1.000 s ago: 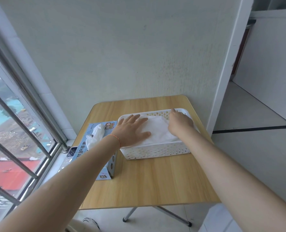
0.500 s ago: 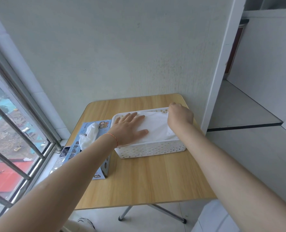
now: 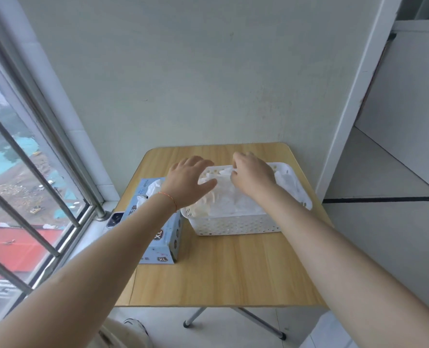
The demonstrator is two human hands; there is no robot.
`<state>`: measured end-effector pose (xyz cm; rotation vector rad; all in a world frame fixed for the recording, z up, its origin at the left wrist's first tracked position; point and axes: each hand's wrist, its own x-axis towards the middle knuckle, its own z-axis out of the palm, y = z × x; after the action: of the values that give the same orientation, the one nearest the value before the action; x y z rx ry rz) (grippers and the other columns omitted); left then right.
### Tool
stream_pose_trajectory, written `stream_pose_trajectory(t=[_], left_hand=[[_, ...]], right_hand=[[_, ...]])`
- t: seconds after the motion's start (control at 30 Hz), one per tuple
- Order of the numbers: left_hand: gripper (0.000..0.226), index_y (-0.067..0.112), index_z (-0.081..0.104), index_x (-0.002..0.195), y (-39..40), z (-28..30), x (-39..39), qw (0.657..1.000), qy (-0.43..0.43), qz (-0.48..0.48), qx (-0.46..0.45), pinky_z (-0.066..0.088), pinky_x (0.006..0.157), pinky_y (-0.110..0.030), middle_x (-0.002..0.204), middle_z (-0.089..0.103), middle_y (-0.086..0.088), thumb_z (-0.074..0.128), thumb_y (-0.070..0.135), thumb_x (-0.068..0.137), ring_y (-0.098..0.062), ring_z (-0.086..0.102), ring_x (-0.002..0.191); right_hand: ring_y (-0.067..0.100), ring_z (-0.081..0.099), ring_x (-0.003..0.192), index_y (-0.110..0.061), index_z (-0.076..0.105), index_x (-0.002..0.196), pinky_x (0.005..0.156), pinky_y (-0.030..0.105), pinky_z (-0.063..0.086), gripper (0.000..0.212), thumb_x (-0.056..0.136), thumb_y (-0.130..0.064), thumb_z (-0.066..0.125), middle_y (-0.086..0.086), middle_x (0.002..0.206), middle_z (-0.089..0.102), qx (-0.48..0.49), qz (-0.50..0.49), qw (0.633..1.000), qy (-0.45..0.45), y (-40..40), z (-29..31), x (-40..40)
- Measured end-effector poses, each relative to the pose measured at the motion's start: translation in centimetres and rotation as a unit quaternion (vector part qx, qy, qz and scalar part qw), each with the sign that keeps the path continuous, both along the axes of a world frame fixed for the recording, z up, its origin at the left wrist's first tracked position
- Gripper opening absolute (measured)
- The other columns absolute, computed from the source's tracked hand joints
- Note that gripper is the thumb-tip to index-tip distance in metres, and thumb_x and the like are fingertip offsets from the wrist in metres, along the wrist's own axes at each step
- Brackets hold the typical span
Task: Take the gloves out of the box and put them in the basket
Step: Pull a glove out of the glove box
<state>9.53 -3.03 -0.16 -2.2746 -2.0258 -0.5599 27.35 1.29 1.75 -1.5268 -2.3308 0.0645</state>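
- The left hand [image 3: 188, 182], which a second ago lay flat with spread fingers pressing the white gloves [image 3: 236, 200] in the basket [image 3: 238, 224], has lifted off them and now hovers over the basket's left end, fingers loosely extended, thumb toward the pile.
- The right hand [image 3: 252, 175] has left the basket's far right corner and moved to its far middle, where its curled fingers pinch a bit of glove at the far rim.
- The gloves, smoothed flat earlier, now look rumpled at the left end, with a fold raised between the two hands.
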Motion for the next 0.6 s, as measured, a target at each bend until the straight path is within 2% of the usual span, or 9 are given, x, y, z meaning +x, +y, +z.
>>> stream_pose_trajectory(t=[0.1,0.23,0.33,0.43,0.5,0.6], left_hand=[[0.036,0.029,0.059,0.127,-1.4,0.7,-3.8,0.998,0.006,0.063,-0.01,0.033,0.105,-0.038,0.133,0.051,0.002,0.056,0.04,0.093,-0.021,0.046,0.126],[0.021,0.029,0.067,0.104,-3.7,0.6,-8.9,0.987,-0.051,0.141,-0.062,0.047,0.09,-0.035,0.109,0.059,0.003,0.058,0.043,0.09,-0.021,0.06,0.096],[0.016,0.031,0.068,0.092,-5.3,0.0,-11.0,0.975,-0.094,0.179,-0.096,0.055,0.078,-0.033,0.095,0.068,0.004,0.054,0.037,0.086,-0.019,0.064,0.083],[0.016,0.029,0.068,0.093,-6.0,-0.7,-11.7,0.97,-0.132,0.172,-0.106,0.054,0.075,-0.031,0.091,0.066,0.008,0.059,0.04,0.084,-0.014,0.062,0.082],[0.019,0.029,0.066,0.095,-6.2,-1.0,-11.9,0.971,-0.147,0.156,-0.108,0.049,0.066,-0.027,0.084,0.06,0.012,0.065,0.042,0.081,-0.009,0.059,0.077],[0.017,0.027,0.065,0.091,-6.4,-1.4,-12.3,0.973,-0.138,0.154,-0.1,0.045,0.059,-0.025,0.079,0.057,0.012,0.07,0.037,0.077,-0.01,0.058,0.071]], right_hand=[[0.027,0.056,0.091,-0.013,0.055,0.1,0.072,0.038,0.049,0.014,0.095,-0.021,0.045,0.004,0.105,0.056,-0.028,0.07,0.996,0.042,-1.0,-0.3,-4.2],[0.02,0.053,0.097,-0.018,0.058,0.095,0.076,0.033,0.046,0.012,0.091,-0.023,0.048,-0.002,0.1,0.056,-0.065,0.13,0.985,0.094,-2.2,-1.3,-8.9],[0.019,0.047,0.11,-0.02,0.062,0.103,0.09,0.036,0.041,0.018,0.09,-0.026,0.052,-0.003,0.105,0.056,-0.076,0.176,0.979,0.073,-2.9,-2.1,-11.9],[0.016,0.04,0.12,-0.026,0.062,0.112,0.099,0.039,0.033,0.026,0.089,-0.034,0.054,-0.005,0.118,0.052,-0.095,0.196,0.976,0.02,-3.0,-2.5,-13.8],[0.017,0.04,0.12,-0.029,0.063,0.106,0.098,0.041,0.032,0.02,0.089,-0.038,0.057,-0.005,0.117,0.052,-0.097,0.196,0.976,-0.003,-3.0,-2.4,-14.4],[0.02,0.043,0.116,-0.028,0.064,0.092,0.096,0.041,0.034,0.008,0.09,-0.028,0.056,-0.005,0.11,0.055,-0.082,0.188,0.978,-0.027,-2.9,-2.2,-14.5]])
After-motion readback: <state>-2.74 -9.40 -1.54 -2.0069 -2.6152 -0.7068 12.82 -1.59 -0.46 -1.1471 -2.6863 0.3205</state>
